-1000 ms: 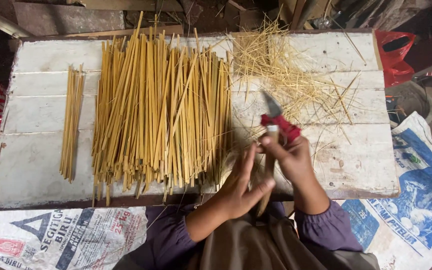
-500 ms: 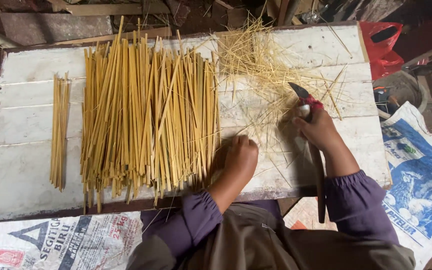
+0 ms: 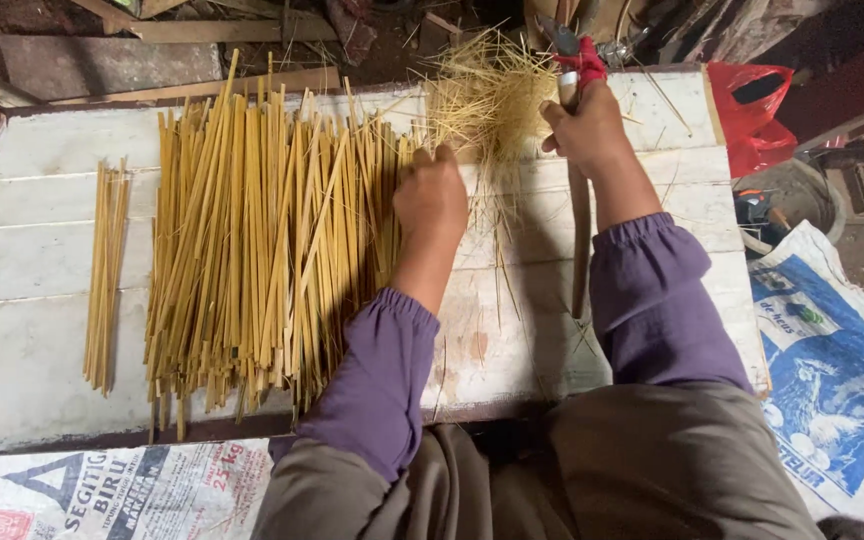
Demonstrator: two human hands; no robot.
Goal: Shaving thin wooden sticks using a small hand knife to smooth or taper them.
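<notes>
Gripping a red-wrapped knife [image 3: 574, 62] blade-up with a long stick [image 3: 580, 235] in our right hand [image 3: 592, 125], we risk nicking the left hand [image 3: 430, 195], which rests fingers curled on the far edge of the big pile of sticks [image 3: 262, 250]. Sticks are thin, pale yellow, straight strips lying lengthwise mid-counter [image 3: 42, 400]; loose shavings [image 3: 487, 95] could snag the blade.

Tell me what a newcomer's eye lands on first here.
First, the big pile of yellow sticks spread across the middle of the white board, with a small bundle apart at its left. Next, the left hand at the pile's right edge, and the right hand gripping a red-handled knife by the shavings.
</notes>
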